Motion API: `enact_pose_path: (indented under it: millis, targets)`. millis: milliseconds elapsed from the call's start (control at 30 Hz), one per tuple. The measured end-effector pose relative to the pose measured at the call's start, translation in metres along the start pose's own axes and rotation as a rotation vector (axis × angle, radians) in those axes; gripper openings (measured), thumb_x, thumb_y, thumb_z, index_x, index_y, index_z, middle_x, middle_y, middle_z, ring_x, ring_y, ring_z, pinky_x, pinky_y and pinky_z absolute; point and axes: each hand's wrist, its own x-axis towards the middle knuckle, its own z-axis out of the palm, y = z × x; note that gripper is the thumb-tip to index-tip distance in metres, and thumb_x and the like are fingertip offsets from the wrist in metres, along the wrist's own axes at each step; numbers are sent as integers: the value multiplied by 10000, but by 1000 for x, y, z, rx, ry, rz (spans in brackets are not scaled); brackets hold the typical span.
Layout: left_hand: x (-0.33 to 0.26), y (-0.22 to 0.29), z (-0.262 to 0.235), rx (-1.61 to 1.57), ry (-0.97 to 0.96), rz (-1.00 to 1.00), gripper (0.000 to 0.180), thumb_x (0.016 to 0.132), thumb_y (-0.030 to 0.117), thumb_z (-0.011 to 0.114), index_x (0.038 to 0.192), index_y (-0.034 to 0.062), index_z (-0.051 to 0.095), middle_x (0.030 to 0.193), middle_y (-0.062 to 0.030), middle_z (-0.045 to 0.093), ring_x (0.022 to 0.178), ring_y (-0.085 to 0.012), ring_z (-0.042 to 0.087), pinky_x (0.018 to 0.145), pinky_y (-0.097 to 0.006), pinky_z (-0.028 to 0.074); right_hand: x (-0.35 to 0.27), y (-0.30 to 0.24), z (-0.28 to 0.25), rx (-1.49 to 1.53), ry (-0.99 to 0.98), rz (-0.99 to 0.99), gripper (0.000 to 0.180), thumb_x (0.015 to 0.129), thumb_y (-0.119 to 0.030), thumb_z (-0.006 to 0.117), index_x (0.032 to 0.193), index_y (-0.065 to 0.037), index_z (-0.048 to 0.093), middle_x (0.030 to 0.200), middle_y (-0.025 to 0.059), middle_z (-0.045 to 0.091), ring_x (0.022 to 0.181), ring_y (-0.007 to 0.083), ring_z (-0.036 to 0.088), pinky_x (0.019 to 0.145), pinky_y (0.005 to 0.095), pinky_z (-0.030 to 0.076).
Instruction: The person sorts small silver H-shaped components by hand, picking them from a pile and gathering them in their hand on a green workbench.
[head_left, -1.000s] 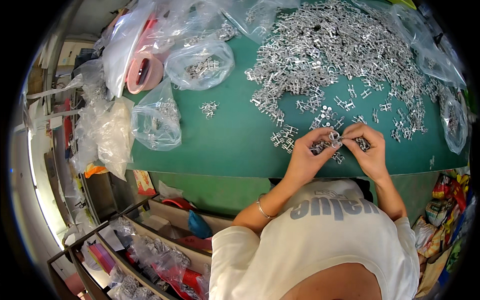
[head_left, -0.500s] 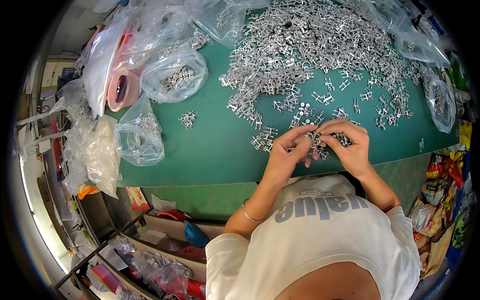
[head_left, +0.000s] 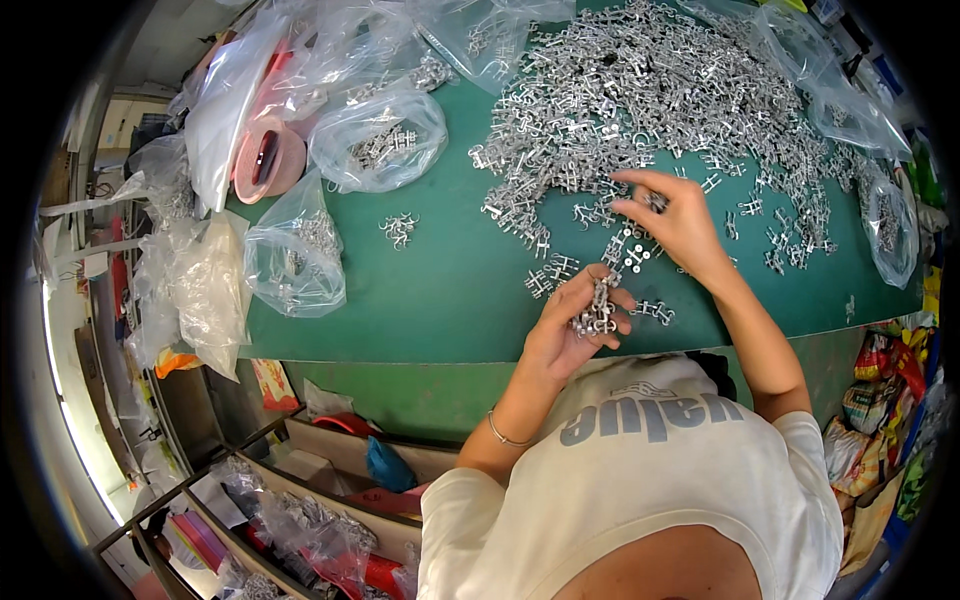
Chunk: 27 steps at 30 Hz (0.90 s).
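My left hand [head_left: 557, 332] is palm up near the table's front edge, fingers curled round several small shiny metal hook pieces [head_left: 599, 312]. Farther off, my right hand [head_left: 684, 222] reaches to the near edge of a big heap of the same metal hook pieces [head_left: 640, 90]. Its thumb and forefinger are apart at the tips, while some silver pieces [head_left: 656, 202] show in its curled fingers. Between the hands lie a few pieces with round heads [head_left: 634, 256]. Small clusters rest beside my left hand, one to its left [head_left: 551, 274] and one to its right [head_left: 654, 312].
On the green table [head_left: 420, 290], clear bags of metal pieces [head_left: 378, 150] stand at the left, near a pink container [head_left: 285, 165]. A lone cluster [head_left: 399, 230] lies left of centre. Another bag [head_left: 888, 225] sits at the right edge. Below is an open partitioned drawer [head_left: 330, 450].
My hands were together over the metal pieces; now they are apart. The right has moved away to the heap, and the left has opened somewhat, palm up. The whole view has shifted slightly.
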Motion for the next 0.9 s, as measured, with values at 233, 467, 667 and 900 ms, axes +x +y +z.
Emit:
enact_pose_path:
  millis: [233, 467, 667, 900]
  targets:
    - [-5, 1, 15, -138, 183, 43, 392, 914, 308, 392, 1174, 15, 409, 998, -217, 547, 809, -336, 591, 641, -403, 548, 16, 11, 25, -438, -142, -180, 380, 712, -93, 654, 1080, -125, 564, 1188, 22, 527, 736, 266, 602, 614, 349, 485]
    - [-10, 5, -17, -114, 38, 105, 329, 927, 305, 401, 1120, 43, 455, 1083, -216, 532, 935, -332, 576, 727, -420, 537, -20, 16, -25, -452, -210, -205, 181, 726, -19, 631, 905, -38, 606, 1012, 53, 602, 743, 242, 617, 630, 311, 498]
    - [-4, 5, 10, -66, 264, 160, 319, 933, 294, 388, 1134, 58, 459, 1066, -171, 543, 960, -336, 563, 763, -413, 519, -8, -1, -21, -335, 17, -108, 318, 721, -53, 652, 1033, -78, 597, 1129, 74, 559, 833, 279, 607, 666, 329, 495]
    - [-10, 2, 5, 148, 304, 200, 317, 914, 279, 439, 1113, 35, 475, 828, -93, 550, 744, -221, 584, 568, -295, 535, -5, -1, 10, -471, -323, -200, 341, 696, -85, 665, 1026, -84, 579, 1146, 55, 547, 786, 284, 601, 635, 369, 484]
